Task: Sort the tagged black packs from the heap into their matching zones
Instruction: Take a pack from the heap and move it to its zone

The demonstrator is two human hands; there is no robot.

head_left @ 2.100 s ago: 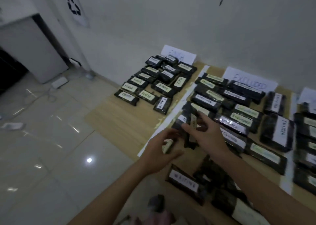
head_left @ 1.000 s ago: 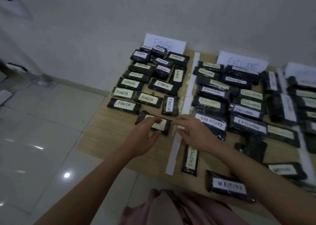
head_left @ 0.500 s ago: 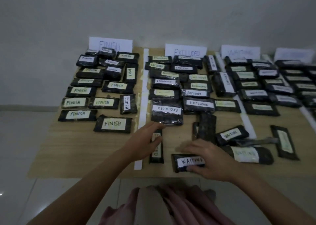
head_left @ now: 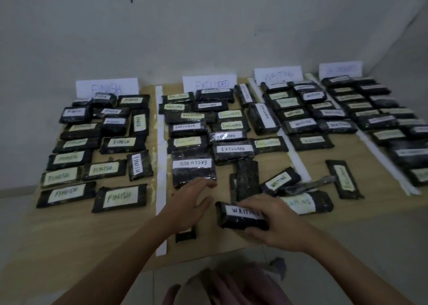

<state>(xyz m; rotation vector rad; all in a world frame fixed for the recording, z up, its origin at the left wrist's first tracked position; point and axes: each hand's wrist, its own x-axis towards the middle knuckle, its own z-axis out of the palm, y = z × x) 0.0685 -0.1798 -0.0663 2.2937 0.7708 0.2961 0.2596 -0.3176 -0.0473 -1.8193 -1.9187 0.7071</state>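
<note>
Black film-wrapped pack, white tag hand-lettered "WAITING" [head_left: 242, 215]: gripped by the right hand [head_left: 276, 226], fingers over its far long edge, thumb curled under the near edge. It sits low over the wooden board [head_left: 69, 233], at the near end of the middle zone, and I cannot tell whether it touches the board.

Left hand [head_left: 188, 204]: fingers spread and loosely extended, holding nothing, hovering over a dark pack [head_left: 185, 234] lying lengthwise just right of the white divider strip [head_left: 161, 165]. Only that pack's near end shows.

Just beyond the right hand, the remaining heap: a "WAITING" pack with a pale tag [head_left: 305, 203], a tilted "WAITING" pack [head_left: 279, 179] and an untagged-side-up pack [head_left: 246, 179], overlapping. A lone pack [head_left: 344, 178] lies lengthwise to the right; tag blurred.

Mid board: the FINISH group [head_left: 119, 197] in rows on the left and the EXCLUDED group [head_left: 232, 148] in the centre, one tag there reading upside down [head_left: 192, 163].

Far: the WAITING group [head_left: 302, 123], and a fourth group [head_left: 382, 120] with unreadable tags. Paper zone signs against the wall: FINISH [head_left: 107, 87], EXCLUDED [head_left: 209, 83], WAITING [head_left: 278, 74], and one [head_left: 340, 68] illegible.
</note>
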